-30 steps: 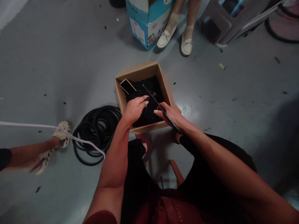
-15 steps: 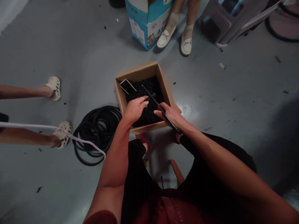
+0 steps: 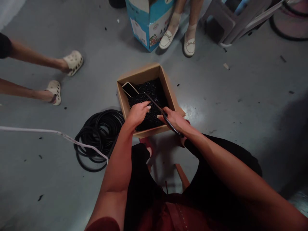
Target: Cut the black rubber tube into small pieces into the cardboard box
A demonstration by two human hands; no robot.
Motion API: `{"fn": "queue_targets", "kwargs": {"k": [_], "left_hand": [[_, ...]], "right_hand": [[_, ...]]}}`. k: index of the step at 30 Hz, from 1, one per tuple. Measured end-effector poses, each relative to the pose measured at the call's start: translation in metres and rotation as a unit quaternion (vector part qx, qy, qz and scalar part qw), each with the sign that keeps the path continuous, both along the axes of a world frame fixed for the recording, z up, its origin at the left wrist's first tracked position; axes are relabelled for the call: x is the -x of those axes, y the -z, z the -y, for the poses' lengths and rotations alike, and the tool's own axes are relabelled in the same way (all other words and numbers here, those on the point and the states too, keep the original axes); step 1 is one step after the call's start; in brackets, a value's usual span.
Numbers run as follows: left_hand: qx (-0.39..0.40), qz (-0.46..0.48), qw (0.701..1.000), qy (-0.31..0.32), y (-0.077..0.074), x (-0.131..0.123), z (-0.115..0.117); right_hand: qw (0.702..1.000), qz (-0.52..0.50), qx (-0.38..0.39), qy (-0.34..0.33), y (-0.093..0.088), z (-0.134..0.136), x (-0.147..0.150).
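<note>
The left hand (image 3: 137, 114) presses into black rubber pieces (image 3: 154, 88) heaped in a cardboard box (image 3: 141, 74) on the grey floor (image 3: 216, 96), its fingers curled; whether they hold anything I cannot tell. The right hand (image 3: 174, 121) closes around a thin black rod (image 3: 156, 108) lying across the heap. The step looks like working that rod through the pieces, which calls for a steady hold.

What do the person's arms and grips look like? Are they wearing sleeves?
Both arms are bare, and there are no gloves on the left grip or the right grip. A short dark red sleeve shows on the left arm, at the bottom of the view. No watch or bracelet shows.
</note>
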State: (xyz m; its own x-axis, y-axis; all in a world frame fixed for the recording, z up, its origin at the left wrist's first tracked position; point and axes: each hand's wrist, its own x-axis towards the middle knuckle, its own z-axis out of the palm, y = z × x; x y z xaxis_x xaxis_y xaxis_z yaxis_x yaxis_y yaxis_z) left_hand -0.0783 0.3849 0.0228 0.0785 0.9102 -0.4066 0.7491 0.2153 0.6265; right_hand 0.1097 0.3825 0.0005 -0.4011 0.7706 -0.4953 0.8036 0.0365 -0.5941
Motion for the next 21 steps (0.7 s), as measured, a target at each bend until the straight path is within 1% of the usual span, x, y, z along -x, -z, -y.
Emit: {"fn": "queue_targets", "kwargs": {"k": [3, 8, 13, 17, 21], "left_hand": [[0.005, -0.007, 1.0, 0.009, 0.0022, 0.0005, -0.0002], [-0.003, -0.001, 1.0, 0.004, 0.0036, 0.0016, 0.0003], [-0.009, -0.015, 1.0, 0.016, 0.0054, 0.0051, 0.0002], [-0.008, -0.023, 1.0, 0.011, 0.0056, 0.008, 0.0002], [-0.005, 0.01, 1.0, -0.015, 0.003, 0.008, -0.0002]], "right_hand": [[1.0, 0.011, 0.0, -0.004, 0.0013, 0.0003, -0.0002], [1.0, 0.016, -0.004, -0.011, 0.0019, 0.0004, 0.0001], [1.0, 0.015, -0.003, -0.007, 0.001, 0.0029, 0.001], [1.0, 0.007, -0.005, -0.005, 0.0018, 0.0045, 0.001], [1.0, 0.006, -0.006, 0.005, 0.002, 0.0021, 0.0]]}}
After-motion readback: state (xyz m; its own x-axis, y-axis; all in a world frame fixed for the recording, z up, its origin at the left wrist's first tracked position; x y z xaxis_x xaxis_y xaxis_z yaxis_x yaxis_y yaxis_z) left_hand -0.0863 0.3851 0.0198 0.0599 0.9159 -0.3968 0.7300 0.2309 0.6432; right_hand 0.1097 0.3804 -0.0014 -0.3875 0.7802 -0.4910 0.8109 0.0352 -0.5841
